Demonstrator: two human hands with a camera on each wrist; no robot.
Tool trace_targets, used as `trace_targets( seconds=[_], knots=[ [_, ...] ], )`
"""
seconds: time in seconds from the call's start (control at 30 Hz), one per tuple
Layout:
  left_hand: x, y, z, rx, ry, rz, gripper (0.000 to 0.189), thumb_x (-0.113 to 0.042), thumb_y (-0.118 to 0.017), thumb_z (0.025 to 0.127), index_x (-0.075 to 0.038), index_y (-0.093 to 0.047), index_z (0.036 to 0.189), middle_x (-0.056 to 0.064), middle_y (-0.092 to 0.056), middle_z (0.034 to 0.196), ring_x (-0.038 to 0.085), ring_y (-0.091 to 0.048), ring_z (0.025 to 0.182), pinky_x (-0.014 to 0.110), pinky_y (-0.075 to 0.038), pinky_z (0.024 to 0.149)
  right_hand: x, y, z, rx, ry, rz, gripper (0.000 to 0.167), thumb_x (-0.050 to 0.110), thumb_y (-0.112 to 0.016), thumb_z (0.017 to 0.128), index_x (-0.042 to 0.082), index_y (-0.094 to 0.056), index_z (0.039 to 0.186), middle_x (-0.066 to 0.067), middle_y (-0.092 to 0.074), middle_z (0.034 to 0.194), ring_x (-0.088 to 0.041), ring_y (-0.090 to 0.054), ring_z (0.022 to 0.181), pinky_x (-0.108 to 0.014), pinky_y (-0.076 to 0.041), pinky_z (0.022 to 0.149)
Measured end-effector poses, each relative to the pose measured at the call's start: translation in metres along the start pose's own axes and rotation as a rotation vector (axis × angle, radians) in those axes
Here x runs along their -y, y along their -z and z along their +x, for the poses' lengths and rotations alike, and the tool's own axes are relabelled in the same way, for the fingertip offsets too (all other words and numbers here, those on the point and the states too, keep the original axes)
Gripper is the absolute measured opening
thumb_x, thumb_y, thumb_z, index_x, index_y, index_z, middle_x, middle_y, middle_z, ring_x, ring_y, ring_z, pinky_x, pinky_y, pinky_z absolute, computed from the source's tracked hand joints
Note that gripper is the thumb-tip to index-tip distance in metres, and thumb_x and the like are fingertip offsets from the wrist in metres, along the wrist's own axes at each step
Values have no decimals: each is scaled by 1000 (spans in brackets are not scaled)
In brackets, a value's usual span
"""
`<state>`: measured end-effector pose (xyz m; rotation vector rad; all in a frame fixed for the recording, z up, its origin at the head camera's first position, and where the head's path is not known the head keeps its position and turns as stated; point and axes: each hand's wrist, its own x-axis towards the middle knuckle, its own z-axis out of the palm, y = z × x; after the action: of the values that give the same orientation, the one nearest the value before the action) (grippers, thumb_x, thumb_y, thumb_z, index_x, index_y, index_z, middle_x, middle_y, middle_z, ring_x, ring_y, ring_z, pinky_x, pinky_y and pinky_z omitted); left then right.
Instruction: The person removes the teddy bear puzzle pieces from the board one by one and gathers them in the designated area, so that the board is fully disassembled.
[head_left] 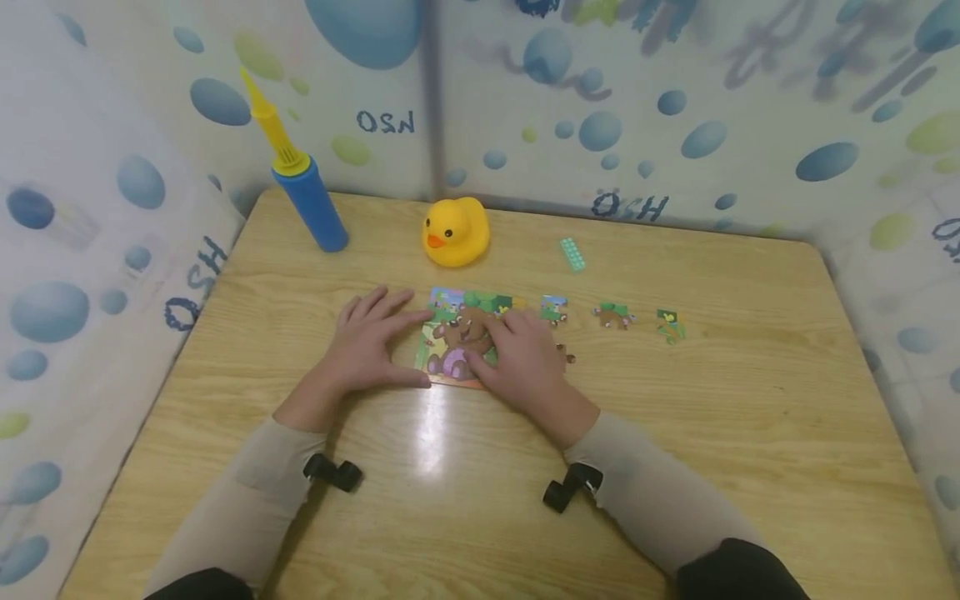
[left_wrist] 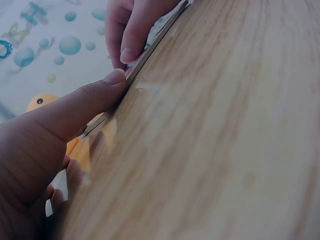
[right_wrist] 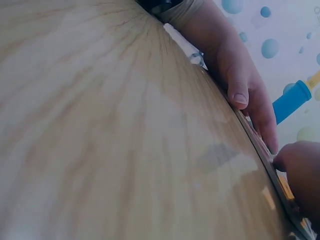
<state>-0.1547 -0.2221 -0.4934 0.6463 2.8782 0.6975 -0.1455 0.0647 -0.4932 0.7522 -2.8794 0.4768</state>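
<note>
A bear jigsaw puzzle (head_left: 455, 358) lies flat on the wooden table between both hands. The left hand (head_left: 370, 343) has its fingers spread, its thumb at the puzzle's lower left corner and its index finger by the upper left edge; the left wrist view shows that thumb (left_wrist: 92, 100) against the board's edge. Over the puzzle's right part, the right hand (head_left: 528, 354) rests bent fingers and thumb on the picture; whether it pinches a piece is hidden. A loose puzzle piece (head_left: 570, 358) pokes out beside the right hand, mostly covered.
Right of the puzzle lie three more loose pieces (head_left: 554, 308), (head_left: 613, 316), (head_left: 670, 326). Behind stand a yellow rubber duck (head_left: 456, 233) and a blue hand pump (head_left: 311, 200) with a yellow nozzle. A small teal studded strip (head_left: 572, 254) lies near the back of the table (head_left: 750, 467).
</note>
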Motion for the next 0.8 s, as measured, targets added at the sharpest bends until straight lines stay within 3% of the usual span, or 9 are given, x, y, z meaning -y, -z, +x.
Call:
trace_targets(
  seconds=[0.23,0.47,0.63,0.8],
  knots=[
    [0,0,0,-2,6,-2,104,-81,-86,66,-33,-59,154,6,-30,174,42,-9,162,69,-1,123,3,2,-1,20,-43,-8,61,56,-69,99,13,-71,142,1,-52,90,-20,-46,80,-34,-41,69],
    [1,-1,0,-3,5,5,104,-80,-87,65,-32,-59,154,6,-31,174,42,-9,161,69,-2,123,3,2,4,91,-82,58,60,57,-70,99,16,-68,143,3,-71,99,-19,-65,91,-39,-55,79],
    [1,0,0,5,1,6,105,-80,-87,65,-32,-58,155,7,-30,174,43,-9,161,70,-2,123,3,3,7,123,-118,114,65,63,-71,96,22,-66,146,8,-60,82,-15,-57,79,-36,-49,70],
    [-1,1,0,6,2,-5,104,-77,-88,66,-31,-59,154,8,-31,174,43,-9,161,70,-1,123,4,6,7,132,-133,170,71,67,-74,92,20,-66,146,8,-58,82,-15,-53,77,-34,-45,68]
  ],
)
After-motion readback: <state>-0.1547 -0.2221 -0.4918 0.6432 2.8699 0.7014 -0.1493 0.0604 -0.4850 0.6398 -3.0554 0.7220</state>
